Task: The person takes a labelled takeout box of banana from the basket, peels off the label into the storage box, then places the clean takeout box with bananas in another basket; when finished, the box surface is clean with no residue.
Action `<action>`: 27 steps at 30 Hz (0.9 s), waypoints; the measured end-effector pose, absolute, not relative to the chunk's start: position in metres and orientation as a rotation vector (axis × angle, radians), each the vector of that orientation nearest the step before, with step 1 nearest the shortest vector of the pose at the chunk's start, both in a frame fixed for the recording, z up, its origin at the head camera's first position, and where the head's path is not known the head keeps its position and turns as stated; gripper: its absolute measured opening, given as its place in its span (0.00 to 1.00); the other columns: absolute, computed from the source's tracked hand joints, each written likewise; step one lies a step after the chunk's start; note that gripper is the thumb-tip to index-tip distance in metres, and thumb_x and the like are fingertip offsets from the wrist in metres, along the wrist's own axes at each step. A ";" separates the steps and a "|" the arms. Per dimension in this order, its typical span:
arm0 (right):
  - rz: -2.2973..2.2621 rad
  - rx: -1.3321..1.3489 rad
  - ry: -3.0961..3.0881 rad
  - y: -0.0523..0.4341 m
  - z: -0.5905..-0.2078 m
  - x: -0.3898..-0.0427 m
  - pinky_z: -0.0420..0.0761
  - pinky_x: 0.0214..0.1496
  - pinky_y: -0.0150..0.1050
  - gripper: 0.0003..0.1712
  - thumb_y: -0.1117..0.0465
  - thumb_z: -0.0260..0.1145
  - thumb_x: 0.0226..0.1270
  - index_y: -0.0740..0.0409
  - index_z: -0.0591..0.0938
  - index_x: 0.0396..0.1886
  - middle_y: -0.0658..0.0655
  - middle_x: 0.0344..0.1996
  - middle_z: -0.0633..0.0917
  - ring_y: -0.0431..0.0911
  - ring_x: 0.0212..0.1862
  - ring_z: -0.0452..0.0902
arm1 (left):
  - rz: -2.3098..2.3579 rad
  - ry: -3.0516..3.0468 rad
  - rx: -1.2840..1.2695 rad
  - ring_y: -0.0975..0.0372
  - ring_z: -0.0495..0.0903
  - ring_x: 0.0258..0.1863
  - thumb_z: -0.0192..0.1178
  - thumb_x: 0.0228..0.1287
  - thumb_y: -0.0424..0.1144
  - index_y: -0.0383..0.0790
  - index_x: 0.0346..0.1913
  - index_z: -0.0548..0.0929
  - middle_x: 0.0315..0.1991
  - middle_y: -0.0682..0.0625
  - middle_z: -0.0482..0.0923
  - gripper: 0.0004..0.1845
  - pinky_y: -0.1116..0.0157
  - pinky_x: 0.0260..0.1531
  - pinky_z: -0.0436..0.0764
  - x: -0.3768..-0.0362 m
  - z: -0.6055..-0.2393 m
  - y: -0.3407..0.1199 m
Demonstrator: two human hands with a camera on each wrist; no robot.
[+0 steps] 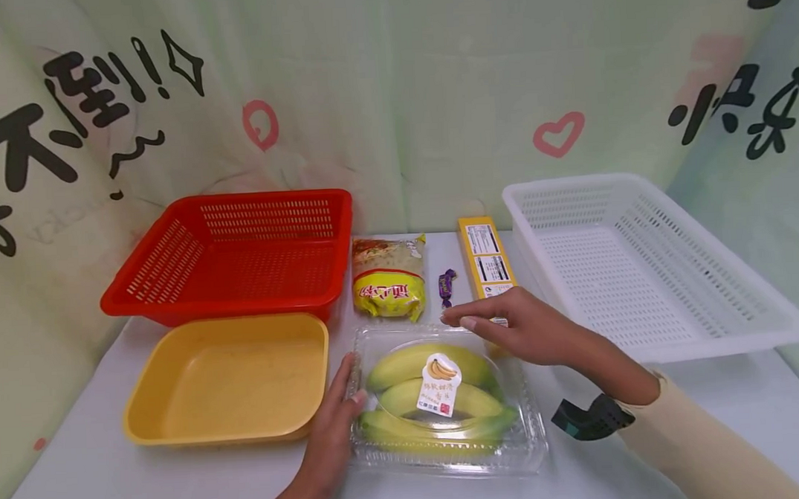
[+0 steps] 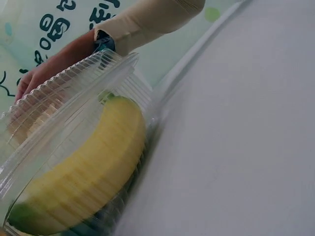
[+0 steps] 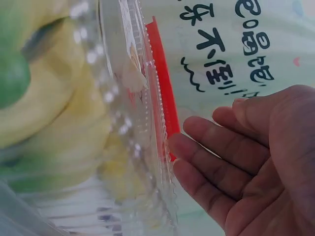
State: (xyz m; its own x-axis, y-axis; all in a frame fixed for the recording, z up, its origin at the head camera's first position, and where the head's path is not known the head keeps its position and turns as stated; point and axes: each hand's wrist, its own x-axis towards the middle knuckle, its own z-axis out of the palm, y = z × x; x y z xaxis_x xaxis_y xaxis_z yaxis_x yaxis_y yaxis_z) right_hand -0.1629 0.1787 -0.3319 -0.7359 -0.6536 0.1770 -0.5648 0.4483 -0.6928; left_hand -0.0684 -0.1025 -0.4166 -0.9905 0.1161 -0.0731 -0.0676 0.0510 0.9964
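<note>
The clear clamshell box of bananas [image 1: 446, 400] lies flat on the white table [image 1: 115, 478], nearest the viewer, and serves as landmark. The left hand [image 1: 330, 431] rests against its left wall with fingers straight and relaxed, apparently steadying it; the right hand [image 1: 517, 326] hovers over its far right corner, palm down, fingers extended and slightly spread, holding nothing. In the right wrist view the fingers [image 3: 216, 162] lie just beside the ribbed lid without clearly touching it. Left of the box sits a yellow tray [image 1: 231, 380]; beyond that a red basket [image 1: 239, 253]. Just behind the box lie a yellow noodle packet [image 1: 389, 278], a small purple sweet [image 1: 446, 285] and a yellow carton [image 1: 485, 257], its near end covered by the right hand. Right of the box stands a white basket [image 1: 648, 268]. The lid's label [image 1: 439, 385] print is too small to read; the left wrist view shows one banana [image 2: 83, 177] blurred through plastic.
</note>
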 end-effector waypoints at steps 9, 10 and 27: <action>-1.204 -0.974 2.377 0.182 -0.325 -0.145 0.80 0.51 0.36 0.17 0.61 0.57 0.75 0.61 0.82 0.57 0.55 0.50 0.85 0.46 0.53 0.80 | 2.060 2.182 0.057 0.52 0.38 0.75 0.43 0.74 0.38 0.42 0.77 0.52 0.77 0.48 0.45 0.31 0.46 0.70 0.37 -0.067 -0.415 -0.102; -1.196 -0.970 2.365 0.182 -0.325 -0.145 0.80 0.51 0.36 0.17 0.61 0.57 0.75 0.61 0.82 0.57 0.55 0.50 0.85 0.46 0.53 0.80 | 2.067 2.184 0.057 0.52 0.38 0.75 0.43 0.74 0.38 0.41 0.77 0.52 0.77 0.48 0.46 0.31 0.46 0.71 0.37 -0.067 -0.415 -0.102; -1.189 -1.008 2.280 0.177 -0.326 -0.139 0.77 0.48 0.32 0.19 0.63 0.56 0.75 0.64 0.78 0.62 0.56 0.57 0.81 0.45 0.48 0.79 | 2.098 2.166 0.021 0.52 0.38 0.75 0.42 0.75 0.41 0.43 0.77 0.54 0.77 0.49 0.47 0.30 0.44 0.70 0.36 -0.066 -0.417 -0.101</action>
